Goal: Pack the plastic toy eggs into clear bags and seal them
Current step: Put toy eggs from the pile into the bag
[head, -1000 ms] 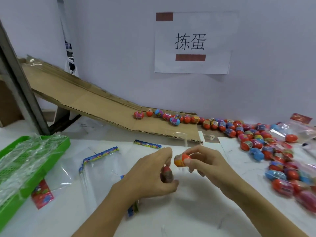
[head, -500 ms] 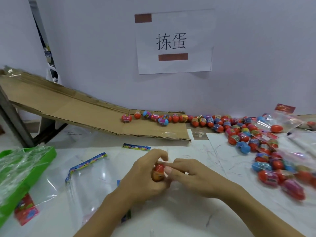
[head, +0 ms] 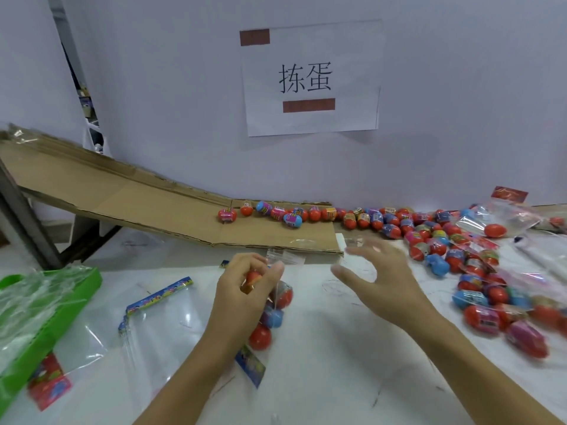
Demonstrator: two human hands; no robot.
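In the middle of the white surface point(head: 322, 348), a clear bag point(head: 276, 289) is held up by the left hand point(head: 242, 292). Its fingers point(head: 270, 273) are curled and pinch the top of the bag together with an orange egg point(head: 253, 279), probably so that the mouth stays open and the eggs inside do not roll out. At least 3 eggs point(head: 270, 317) are seen through the plastic, under the hand. The right hand point(head: 380, 277) is held in the air beside the bag, its fingers spread and empty, turned toward the loose eggs point(head: 435, 240) piled at the right. More eggs are lined along the foot of the cardboard ramp point(head: 122, 197), from which they seem to be fed. Empty bags point(head: 159, 320) are laid flat at the left, near the green tray point(head: 61, 317), ready to be taken.

Half a second ago both hands were joined around the egg at the bag; now the right hand is drawn away from it and is blurred, so a reach for another egg is judged likely.
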